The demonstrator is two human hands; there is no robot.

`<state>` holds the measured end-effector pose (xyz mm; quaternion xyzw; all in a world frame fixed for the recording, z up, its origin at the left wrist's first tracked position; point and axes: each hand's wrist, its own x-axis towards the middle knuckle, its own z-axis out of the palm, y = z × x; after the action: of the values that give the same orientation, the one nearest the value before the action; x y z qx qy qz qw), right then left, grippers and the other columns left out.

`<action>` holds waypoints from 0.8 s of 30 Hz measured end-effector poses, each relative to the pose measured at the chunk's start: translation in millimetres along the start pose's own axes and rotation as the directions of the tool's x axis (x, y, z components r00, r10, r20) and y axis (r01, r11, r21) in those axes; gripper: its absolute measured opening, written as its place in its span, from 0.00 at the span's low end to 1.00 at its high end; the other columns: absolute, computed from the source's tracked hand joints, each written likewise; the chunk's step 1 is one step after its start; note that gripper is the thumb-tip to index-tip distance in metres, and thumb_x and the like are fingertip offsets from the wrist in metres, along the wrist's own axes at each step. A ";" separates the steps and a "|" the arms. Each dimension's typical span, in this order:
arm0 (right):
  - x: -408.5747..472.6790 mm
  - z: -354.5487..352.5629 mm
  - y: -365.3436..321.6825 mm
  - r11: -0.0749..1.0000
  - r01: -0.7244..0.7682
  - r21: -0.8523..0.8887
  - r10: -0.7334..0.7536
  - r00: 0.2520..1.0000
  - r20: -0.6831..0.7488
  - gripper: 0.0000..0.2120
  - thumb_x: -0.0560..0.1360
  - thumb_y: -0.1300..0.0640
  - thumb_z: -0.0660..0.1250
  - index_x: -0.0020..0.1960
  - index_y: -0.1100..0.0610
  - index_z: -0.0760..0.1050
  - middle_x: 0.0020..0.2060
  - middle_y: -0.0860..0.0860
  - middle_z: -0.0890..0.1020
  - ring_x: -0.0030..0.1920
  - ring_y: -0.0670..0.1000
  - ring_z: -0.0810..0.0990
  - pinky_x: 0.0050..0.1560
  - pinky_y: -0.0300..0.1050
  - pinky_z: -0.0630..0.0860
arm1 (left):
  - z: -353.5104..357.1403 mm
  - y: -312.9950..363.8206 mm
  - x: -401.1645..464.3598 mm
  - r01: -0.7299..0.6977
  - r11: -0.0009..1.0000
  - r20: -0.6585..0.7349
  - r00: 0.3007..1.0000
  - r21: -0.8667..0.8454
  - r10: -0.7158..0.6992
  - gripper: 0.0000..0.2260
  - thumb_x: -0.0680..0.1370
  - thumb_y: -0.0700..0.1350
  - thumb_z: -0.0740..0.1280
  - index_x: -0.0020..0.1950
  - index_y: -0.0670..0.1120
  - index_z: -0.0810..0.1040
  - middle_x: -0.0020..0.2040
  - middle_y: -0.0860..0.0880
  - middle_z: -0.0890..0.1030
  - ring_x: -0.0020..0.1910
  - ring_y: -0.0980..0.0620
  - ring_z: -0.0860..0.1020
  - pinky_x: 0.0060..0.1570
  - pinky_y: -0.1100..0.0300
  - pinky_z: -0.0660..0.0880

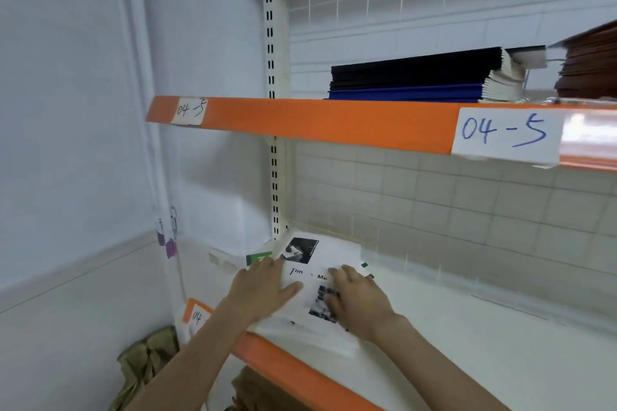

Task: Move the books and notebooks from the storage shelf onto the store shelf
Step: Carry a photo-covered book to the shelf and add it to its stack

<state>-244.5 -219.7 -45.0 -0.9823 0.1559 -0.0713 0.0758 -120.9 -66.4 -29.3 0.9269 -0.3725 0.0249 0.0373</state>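
A stack of white books point(317, 264) with black photo prints on the cover lies at the left end of the lower white shelf point(484, 354). My left hand point(263, 287) rests flat on the cover's left side, thumb stretched across it. My right hand point(357, 297) lies on the right side with its fingers bent over the lower photo. Something green point(258, 257) shows beside the stack at its left. On the upper shelf point(334, 122) sits a pile of black and blue notebooks point(414, 80), with a brown pile point(591, 67) to its right.
The orange shelf fronts carry handwritten "04-5" labels point(505, 130). A slotted white upright point(272, 77) stands at the shelf's left. A pale wall point(66, 110) closes the left side. Brown paper or bags point(147, 364) lie below. A tiled grid back panel point(467, 203) runs behind the shelves.
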 end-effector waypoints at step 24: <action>18.5 27.1 -55.0 0.947 -0.322 -0.002 0.321 0.944 -0.077 0.18 0.77 0.63 0.54 0.66 0.61 0.61 0.62 0.58 0.68 0.65 0.56 0.67 0.53 0.47 0.69 | 8.7 -7.8 32.4 0.214 0.960 0.012 0.977 -0.179 -0.215 0.43 0.68 0.71 0.64 0.67 0.36 0.62 0.62 0.41 0.63 0.60 0.46 0.70 0.45 0.56 0.72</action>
<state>-206.4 -170.4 -60.0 -0.9408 0.3174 -0.0940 0.0734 -91.9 -83.9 -36.0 0.9546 -0.2706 -0.0092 0.1246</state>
